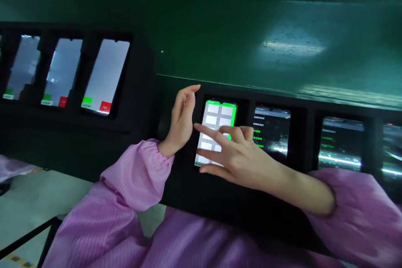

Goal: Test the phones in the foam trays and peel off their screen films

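A smartphone [216, 111] lies face up in a dark tray, its screen lit with pale blocks on grey and a bright green strip along the top and right edge. Over its lower half reaches my right hand [235, 155], holding nothing, with the index finger stretched to the screen's left edge and other fingers apart. Whether a fingertip touches the glass I cannot tell. Just left of this phone my left hand [182, 119] stands on edge, fingers extended and nothing in it.
To the right sit more phones with dark screens and lines of text, including one phone [272, 127] and another [341, 142]. On the left, a second tray [138, 79] holds several phones, the nearest phone [106, 71] showing green and red buttons. The bench [204, 29] is green.
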`<state>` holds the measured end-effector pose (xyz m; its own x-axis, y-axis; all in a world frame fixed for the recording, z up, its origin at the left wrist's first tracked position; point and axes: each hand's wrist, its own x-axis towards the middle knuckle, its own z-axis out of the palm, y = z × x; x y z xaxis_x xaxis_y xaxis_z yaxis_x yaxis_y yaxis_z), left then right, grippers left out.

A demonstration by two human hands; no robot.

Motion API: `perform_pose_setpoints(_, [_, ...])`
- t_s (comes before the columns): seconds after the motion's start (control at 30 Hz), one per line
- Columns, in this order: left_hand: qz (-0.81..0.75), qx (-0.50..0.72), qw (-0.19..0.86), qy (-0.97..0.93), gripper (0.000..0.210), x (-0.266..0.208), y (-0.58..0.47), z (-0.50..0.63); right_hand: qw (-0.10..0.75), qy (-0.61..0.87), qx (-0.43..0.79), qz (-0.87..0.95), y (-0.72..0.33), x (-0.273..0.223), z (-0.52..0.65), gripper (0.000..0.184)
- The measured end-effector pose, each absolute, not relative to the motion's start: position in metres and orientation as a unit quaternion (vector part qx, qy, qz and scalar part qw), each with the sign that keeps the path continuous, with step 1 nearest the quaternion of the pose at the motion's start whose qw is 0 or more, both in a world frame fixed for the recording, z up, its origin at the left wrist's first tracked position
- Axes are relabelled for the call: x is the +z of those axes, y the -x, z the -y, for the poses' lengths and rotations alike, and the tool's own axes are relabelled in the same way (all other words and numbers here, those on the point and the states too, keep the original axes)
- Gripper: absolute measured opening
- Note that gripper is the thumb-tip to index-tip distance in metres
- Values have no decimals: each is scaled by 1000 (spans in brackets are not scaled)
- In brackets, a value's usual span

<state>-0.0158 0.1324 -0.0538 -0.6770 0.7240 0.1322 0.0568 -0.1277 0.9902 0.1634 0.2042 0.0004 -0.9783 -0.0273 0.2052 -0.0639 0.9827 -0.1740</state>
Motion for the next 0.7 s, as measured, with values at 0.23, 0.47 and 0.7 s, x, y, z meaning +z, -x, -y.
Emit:
perform_pose_setpoints(0.23, [-585, 708, 263, -295, 40, -60, 18, -134, 87, 47, 114, 989, -135, 1, -248, 58])
perform_pose_setpoints(0.47, [-582, 706, 281, -291, 38, -56, 17, -132, 87, 117, 116, 983, -121, 1, -271, 56])
perform_pose_setpoints(0.7, [-575, 708, 295, -283, 37, -56, 15, -132, 106, 131, 95, 981, -137, 1, -277, 55])
